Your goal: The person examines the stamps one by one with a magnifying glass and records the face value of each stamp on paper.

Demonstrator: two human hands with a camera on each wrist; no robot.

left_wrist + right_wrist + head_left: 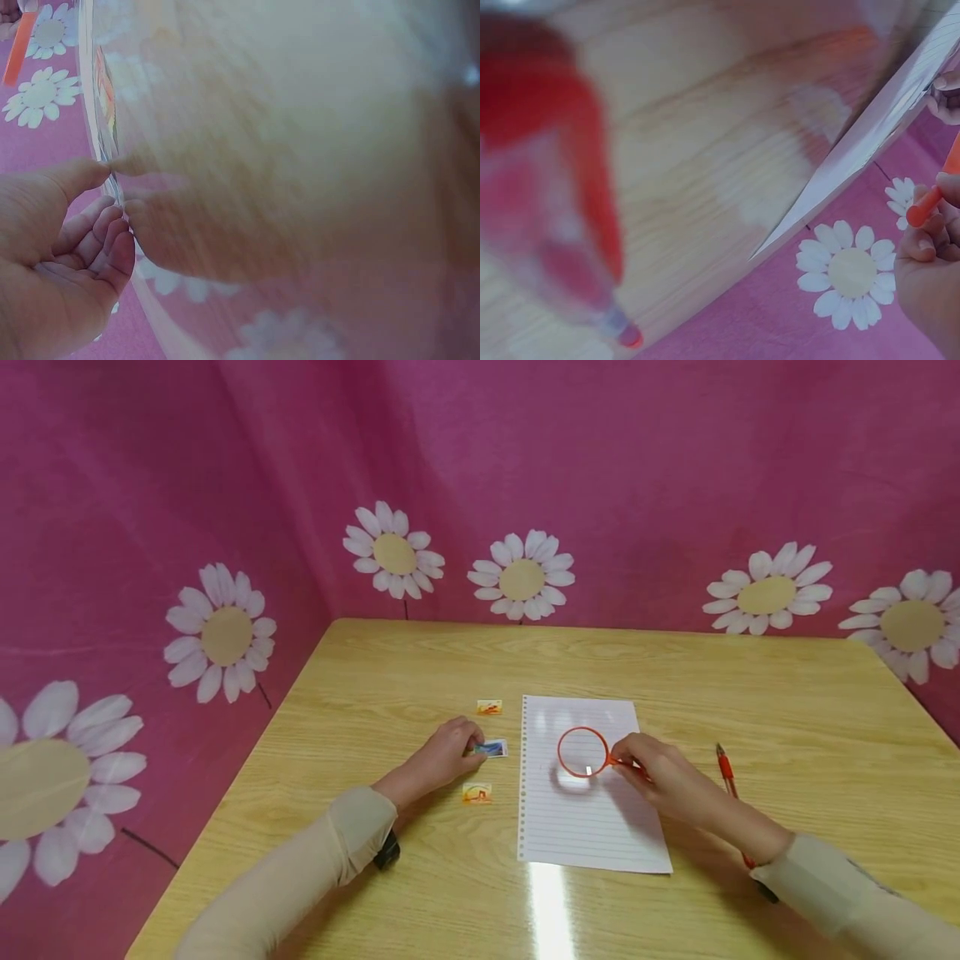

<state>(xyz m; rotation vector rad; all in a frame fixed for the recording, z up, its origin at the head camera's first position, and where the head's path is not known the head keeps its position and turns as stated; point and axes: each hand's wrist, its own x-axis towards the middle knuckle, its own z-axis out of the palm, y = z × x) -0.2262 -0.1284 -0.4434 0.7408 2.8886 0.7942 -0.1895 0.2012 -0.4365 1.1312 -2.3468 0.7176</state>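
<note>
My right hand (663, 772) holds an orange-red magnifying glass (559, 752) by its handle. Its round lens is over a lined sheet of paper (570, 835) with punched holes along the left edge. In the right wrist view the handle's end (921, 214) sticks out of the fist. To the left of the sheet, my left hand (446, 752) pinches the left end of a small blue postage stamp (493, 747) at the table surface. Another stamp (489, 707), yellow and red, lies beyond it, and a yellow-orange stamp (477, 793) lies nearer.
A red pen (725, 767) lies right of the sheet, partly under my right forearm; it looms blurred in the right wrist view. The wooden table (420, 668) meets a magenta flowered curtain (637, 460) at the back and left. Light glares near the front edge.
</note>
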